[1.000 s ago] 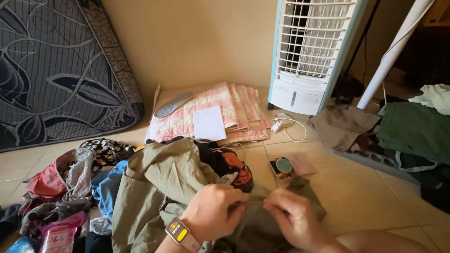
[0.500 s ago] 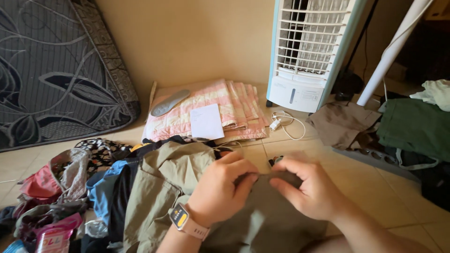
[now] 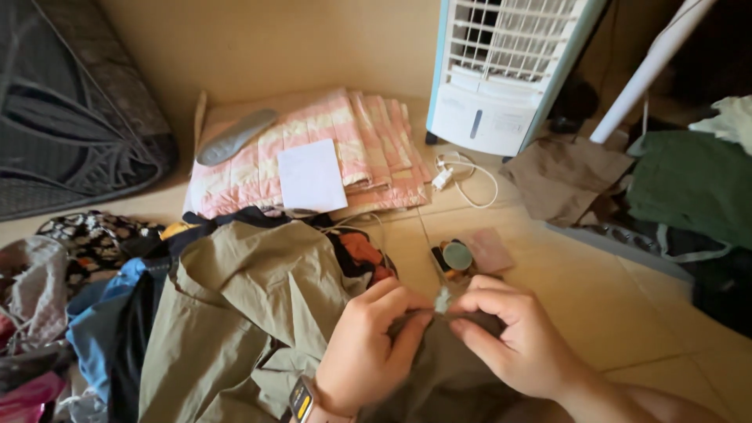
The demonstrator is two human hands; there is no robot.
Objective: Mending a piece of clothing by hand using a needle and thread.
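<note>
Garment: olive garment (image 3: 243, 313) on floor, long axis runs lower left to upper right, far end pts twd w/ the air cooler (image 3: 501, 70).
L hand (image 3: 368, 348): pinching its fabric edge.
R hand (image 3: 509, 337): pinching same edge, tips nr touching.
Fluff: pale bit (image 3: 442, 300) btwn fingertips.

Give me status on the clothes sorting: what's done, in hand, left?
Done: one pink striped cloth lies folded flat by the wall, with a white sheet on top. In hand: the left hand and right hand both pinch a small pale bit at the edge of the olive garment, which is unfolded. Left: the mixed heap of clothes at the left and the green garment at the right look unsorted.
</note>
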